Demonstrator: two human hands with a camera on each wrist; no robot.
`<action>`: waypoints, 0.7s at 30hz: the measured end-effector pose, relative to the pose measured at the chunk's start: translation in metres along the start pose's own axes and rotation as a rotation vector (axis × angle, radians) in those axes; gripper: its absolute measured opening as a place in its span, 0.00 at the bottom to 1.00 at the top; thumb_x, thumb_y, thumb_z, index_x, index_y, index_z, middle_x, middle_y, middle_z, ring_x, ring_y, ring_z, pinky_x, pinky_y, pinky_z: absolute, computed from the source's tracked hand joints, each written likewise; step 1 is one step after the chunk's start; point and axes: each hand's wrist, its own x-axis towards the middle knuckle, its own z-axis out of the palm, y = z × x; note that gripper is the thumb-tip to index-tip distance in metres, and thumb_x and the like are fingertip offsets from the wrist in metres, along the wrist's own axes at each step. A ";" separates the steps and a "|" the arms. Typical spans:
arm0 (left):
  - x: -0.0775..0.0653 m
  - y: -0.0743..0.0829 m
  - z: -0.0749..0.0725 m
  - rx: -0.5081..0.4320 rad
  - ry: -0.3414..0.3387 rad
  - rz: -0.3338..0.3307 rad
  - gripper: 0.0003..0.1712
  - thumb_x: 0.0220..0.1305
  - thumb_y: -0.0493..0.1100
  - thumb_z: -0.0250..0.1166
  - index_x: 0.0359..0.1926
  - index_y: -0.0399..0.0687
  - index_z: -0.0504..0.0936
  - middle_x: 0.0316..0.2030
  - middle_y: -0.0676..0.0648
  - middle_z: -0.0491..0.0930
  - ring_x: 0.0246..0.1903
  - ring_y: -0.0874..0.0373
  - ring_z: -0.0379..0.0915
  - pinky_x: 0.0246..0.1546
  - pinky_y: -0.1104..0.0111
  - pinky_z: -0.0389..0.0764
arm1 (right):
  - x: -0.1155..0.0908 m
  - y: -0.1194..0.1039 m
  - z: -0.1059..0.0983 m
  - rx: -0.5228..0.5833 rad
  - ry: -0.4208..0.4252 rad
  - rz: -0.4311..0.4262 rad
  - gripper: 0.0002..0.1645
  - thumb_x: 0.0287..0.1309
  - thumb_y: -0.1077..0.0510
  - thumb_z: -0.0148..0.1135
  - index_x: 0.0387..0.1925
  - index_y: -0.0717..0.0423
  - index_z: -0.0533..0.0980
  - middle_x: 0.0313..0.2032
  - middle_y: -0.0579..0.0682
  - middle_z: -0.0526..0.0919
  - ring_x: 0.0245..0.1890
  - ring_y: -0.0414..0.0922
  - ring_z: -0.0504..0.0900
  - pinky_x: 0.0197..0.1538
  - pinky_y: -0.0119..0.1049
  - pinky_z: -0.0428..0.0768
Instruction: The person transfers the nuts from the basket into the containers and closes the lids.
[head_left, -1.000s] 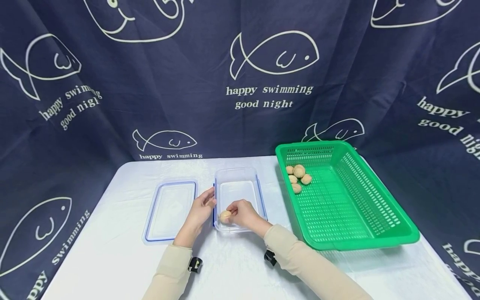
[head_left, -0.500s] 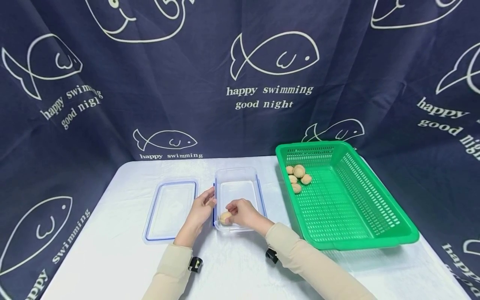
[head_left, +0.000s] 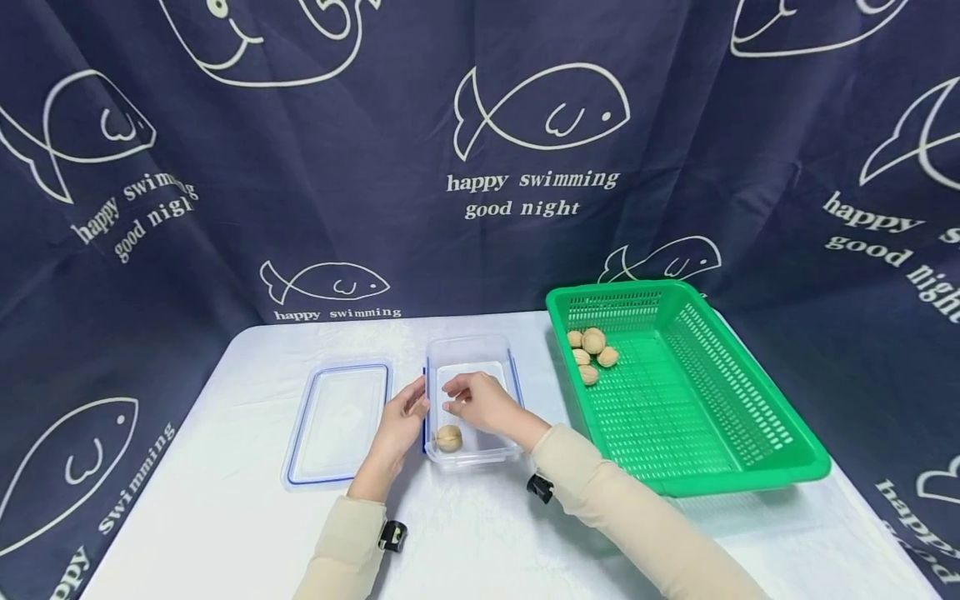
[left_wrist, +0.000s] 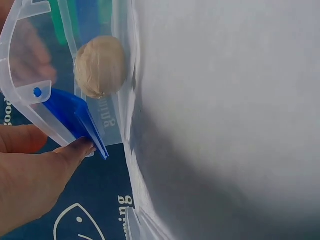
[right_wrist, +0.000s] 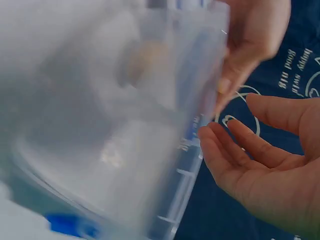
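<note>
A walnut [head_left: 448, 438] lies in the near left corner of a clear plastic box [head_left: 474, 457] with blue side latches. My right hand [head_left: 489, 402] hovers over the box, thumb and fingers apart, holding nothing. Against the box's left side rests my left hand [head_left: 401, 423]; in the left wrist view its thumb touches the hanging blue latch [left_wrist: 75, 117]. Through the clear wall the walnut [left_wrist: 101, 66] shows large there. In the right wrist view the right hand's fingers [right_wrist: 237, 155] are loosely bent, and the walnut appears blurred behind the plastic.
A clear lid [head_left: 341, 427] with a blue seal lies flat left of the box. To the right stands a green slotted basket [head_left: 742, 482], with several walnuts [head_left: 594, 340] at its far left. A dark fish-print cloth [head_left: 420, 208] hangs behind the white table [head_left: 202, 492].
My right hand has let go of the walnut and moved up and away from it, fingers parted. The walnut stays in the box's near left corner. My left hand stays against the box.
</note>
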 end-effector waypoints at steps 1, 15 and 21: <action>0.000 0.000 0.000 0.000 0.001 0.009 0.27 0.72 0.32 0.48 0.69 0.32 0.60 0.66 0.31 0.62 0.67 0.41 0.58 0.69 0.54 0.60 | 0.001 -0.002 -0.003 -0.003 0.012 -0.010 0.15 0.58 0.65 0.63 0.46 0.68 0.79 0.43 0.59 0.84 0.41 0.51 0.83 0.47 0.37 0.82; -0.005 -0.001 0.001 0.048 0.025 0.020 0.26 0.72 0.33 0.48 0.69 0.32 0.59 0.66 0.31 0.62 0.67 0.40 0.58 0.68 0.54 0.61 | 0.017 -0.009 -0.084 0.010 0.144 -0.037 0.15 0.65 0.62 0.57 0.49 0.67 0.79 0.44 0.60 0.84 0.43 0.52 0.83 0.45 0.40 0.83; -0.006 0.001 0.004 0.065 0.017 0.033 0.27 0.73 0.34 0.48 0.69 0.31 0.59 0.66 0.31 0.62 0.67 0.39 0.57 0.68 0.53 0.61 | 0.016 0.007 -0.123 0.093 0.236 -0.035 0.16 0.66 0.62 0.57 0.51 0.67 0.78 0.48 0.62 0.83 0.47 0.54 0.82 0.50 0.43 0.82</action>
